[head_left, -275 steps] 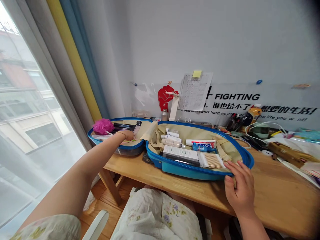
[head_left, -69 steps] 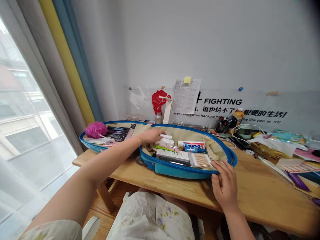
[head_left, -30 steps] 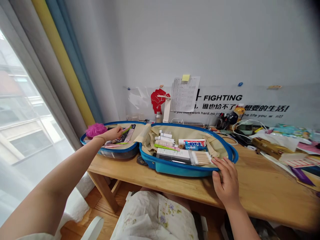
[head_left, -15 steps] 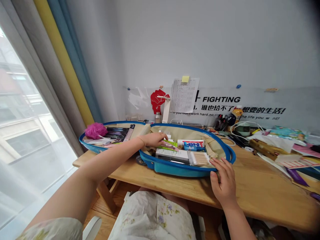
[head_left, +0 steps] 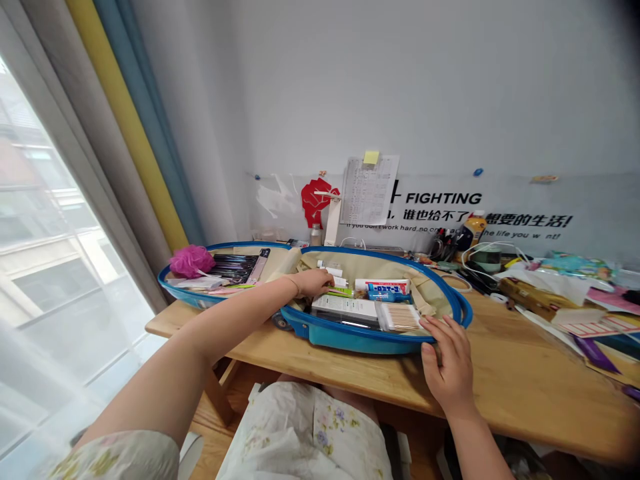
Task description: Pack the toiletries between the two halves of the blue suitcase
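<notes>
An open blue suitcase (head_left: 360, 341) lies on the wooden table, its two halves spread flat. Inside the right half, my left hand (head_left: 315, 283) reaches down with curled fingers beside a green packet (head_left: 343, 292) and small white tubes (head_left: 332, 269). Whatever those fingers hold is hidden. Toothpaste (head_left: 389, 287), a blue tube (head_left: 388, 297), a white box (head_left: 345, 306) and a pack of cotton swabs (head_left: 400, 317) share this half. My right hand (head_left: 450, 357) rests on the front right rim by the swabs, fingers stretched out and holding nothing.
The left half holds a pink bath puff (head_left: 191, 261) and a row of dark slim items (head_left: 234, 268). Cables, papers and a gold pouch (head_left: 530, 298) crowd the table's right side. A bottle (head_left: 473, 233) and a white lamp (head_left: 333, 220) stand near the wall.
My left hand has shifted slightly left and lower into the suitcase. The pinkish tube seen at its fingers before is out of sight. My right hand has stayed on the rim.
</notes>
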`<state>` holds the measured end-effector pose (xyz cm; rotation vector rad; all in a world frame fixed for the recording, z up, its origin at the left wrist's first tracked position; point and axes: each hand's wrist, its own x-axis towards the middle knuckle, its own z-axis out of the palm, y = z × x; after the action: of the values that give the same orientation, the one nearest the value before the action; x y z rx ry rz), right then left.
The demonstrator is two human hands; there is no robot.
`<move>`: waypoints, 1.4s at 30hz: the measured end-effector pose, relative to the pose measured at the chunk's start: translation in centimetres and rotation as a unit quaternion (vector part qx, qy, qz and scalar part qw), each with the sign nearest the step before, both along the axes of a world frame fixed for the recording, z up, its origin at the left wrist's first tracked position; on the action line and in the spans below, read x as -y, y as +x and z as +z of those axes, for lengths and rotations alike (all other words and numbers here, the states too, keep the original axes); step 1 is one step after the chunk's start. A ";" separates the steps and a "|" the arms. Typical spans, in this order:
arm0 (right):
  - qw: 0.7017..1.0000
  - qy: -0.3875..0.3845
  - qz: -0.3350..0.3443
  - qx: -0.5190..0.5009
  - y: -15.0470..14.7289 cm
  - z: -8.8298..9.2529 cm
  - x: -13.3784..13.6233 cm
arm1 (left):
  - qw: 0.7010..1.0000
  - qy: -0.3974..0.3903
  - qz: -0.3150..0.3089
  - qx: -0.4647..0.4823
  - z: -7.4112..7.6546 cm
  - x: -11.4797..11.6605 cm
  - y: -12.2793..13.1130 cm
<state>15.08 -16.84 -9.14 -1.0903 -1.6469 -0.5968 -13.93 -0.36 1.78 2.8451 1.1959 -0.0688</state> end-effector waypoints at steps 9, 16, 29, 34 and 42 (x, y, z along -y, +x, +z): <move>1.000 0.006 0.004 0.007 0.1 -0.2 -0.1 | 0.977 0.092 0.158 0.112 5.1 -1.6 -7.6; 1.000 -0.001 0.002 0.001 0.1 -0.1 0.0 | 0.949 -0.004 0.315 0.027 2.9 -1.8 -18.9; 1.000 0.004 0.003 0.008 0.1 -0.1 -0.1 | 0.946 -0.126 0.284 -0.089 0.1 -2.6 -20.5; 1.000 0.011 0.002 0.008 0.1 0.0 -0.1 | 0.949 -0.101 0.290 -0.073 -0.3 -2.1 -20.5; 1.000 0.015 0.007 0.009 0.1 0.1 -0.1 | 0.953 -0.012 0.296 0.058 2.2 -0.7 -19.5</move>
<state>15.15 -16.71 -9.03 -1.0539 -1.6546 -0.6214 -33.47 0.31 3.99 2.3064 1.9301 0.1064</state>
